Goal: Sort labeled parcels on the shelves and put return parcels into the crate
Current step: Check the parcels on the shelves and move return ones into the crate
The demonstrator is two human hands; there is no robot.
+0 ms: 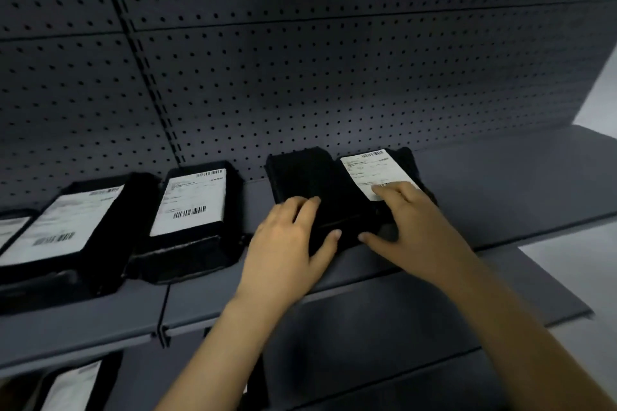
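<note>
- The black parcel point(310, 183) is found flat on the right part of the upper shelf point(507, 183), its far edge close against the pegboard back point(334, 77); contact cannot be told.
- It is held by both hands at its near edge. The left hand point(287, 243) is laid on the dark left part, fingers close together on top, thumb set against the near edge.
- The right hand point(400, 220) is laid on the right part, fingers slightly spread over the near end of the white label point(370, 170), thumb likewise at the near edge.
- Judged purpose: the parcel is steadied face-up so the label can be read and the parcel squared in the row or drawn off.
- The long axis appears to run left to right. The label's long side runs near to far, leaning left at the far, barcoded end.
- Two labelled parcels point(190, 200) point(66, 230) are noted to the left, label up. No crate is seen.
</note>
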